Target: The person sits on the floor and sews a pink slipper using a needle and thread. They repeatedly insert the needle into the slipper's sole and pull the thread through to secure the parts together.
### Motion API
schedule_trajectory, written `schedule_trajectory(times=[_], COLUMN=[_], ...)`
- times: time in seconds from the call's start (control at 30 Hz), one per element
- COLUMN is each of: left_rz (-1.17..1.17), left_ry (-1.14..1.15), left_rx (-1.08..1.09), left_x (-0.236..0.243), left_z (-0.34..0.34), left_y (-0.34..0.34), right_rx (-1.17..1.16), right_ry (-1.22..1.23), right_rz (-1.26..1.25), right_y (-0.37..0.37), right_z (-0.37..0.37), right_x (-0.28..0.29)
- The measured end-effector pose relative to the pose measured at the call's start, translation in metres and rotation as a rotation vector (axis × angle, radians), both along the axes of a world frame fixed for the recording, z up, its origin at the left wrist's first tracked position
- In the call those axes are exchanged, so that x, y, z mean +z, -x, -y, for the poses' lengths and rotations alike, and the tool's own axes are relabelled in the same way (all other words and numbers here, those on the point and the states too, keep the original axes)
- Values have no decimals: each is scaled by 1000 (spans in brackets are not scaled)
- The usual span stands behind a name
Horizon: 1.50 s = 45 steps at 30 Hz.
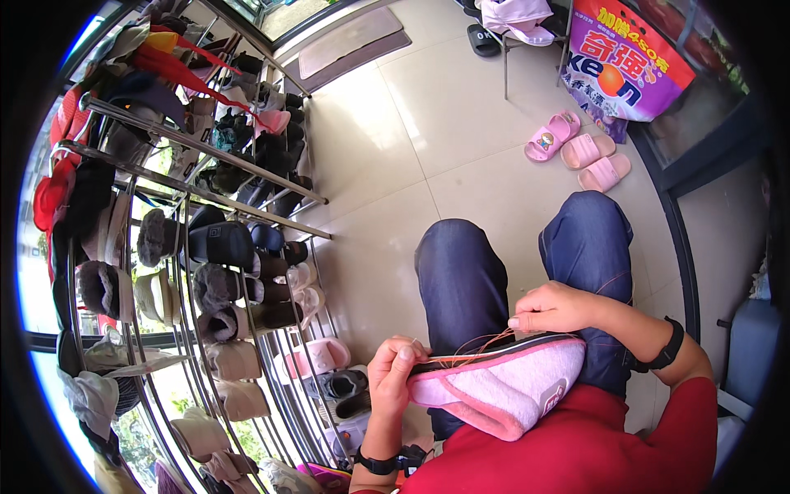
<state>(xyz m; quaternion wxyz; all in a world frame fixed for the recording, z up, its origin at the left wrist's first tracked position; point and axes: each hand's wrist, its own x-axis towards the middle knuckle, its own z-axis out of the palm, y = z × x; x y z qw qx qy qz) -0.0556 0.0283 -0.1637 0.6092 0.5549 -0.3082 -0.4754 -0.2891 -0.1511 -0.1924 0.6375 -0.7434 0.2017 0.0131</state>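
A pink plush slipper (pixel 502 383) with deeper pink trim lies sideways across my lap. Its dark sole edge faces away from me, toward my knees. At its left end, my left hand (pixel 393 370) is closed around the edge, thumb uppermost. Loops of thin orange thread (pixel 473 352) run along the sole edge between my hands. Just above the slipper's right part, my right hand (pixel 551 308) pinches the thread between thumb and fingertips. A strand also trails over my right knee. Whether a needle is in those fingers is too small to tell.
Metal racks (pixel 206 198) packed with shoes stand close on my left. Pink slide sandals (pixel 586 156) lie on the tiled floor (pixel 383 193) beyond my right knee. A purple and red bag (pixel 625 66) leans by the door frame at far right, near a chair (pixel 518 25).
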Motion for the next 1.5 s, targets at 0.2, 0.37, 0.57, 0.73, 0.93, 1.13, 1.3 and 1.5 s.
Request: schedule_trajectory(times=[0.2, 0.37, 0.57, 0.73, 0.93, 1.13, 1.3, 1.5], left_rz=[-10, 17, 117, 178, 236, 269, 281, 424], left_ry=[36, 34, 59, 79, 111, 103, 69, 143], left_rx=[-25, -19, -58, -82, -100, -118, -118, -93], left_x=[-4, -2, 8, 22, 33, 33, 35, 39], left_z=[-8, -12, -8, -7, -4, 0, -3, 3], left_y=[-1, 4, 9, 17, 23, 25, 24, 29], right_rx=[112, -55, 65, 430, 187, -25, -83, -220], right_ry=[-564, 367, 255, -253, -628, -13, 156, 683], right_rz=[-337, -212, 199, -80, -87, 91, 172, 279], right_y=[9, 29, -16, -38, -20, -11, -8, -22], right_z=[31, 34, -4, -17, -23, -33, 2, 2], right_x=[57, 104, 67, 34, 10, 24, 49, 55])
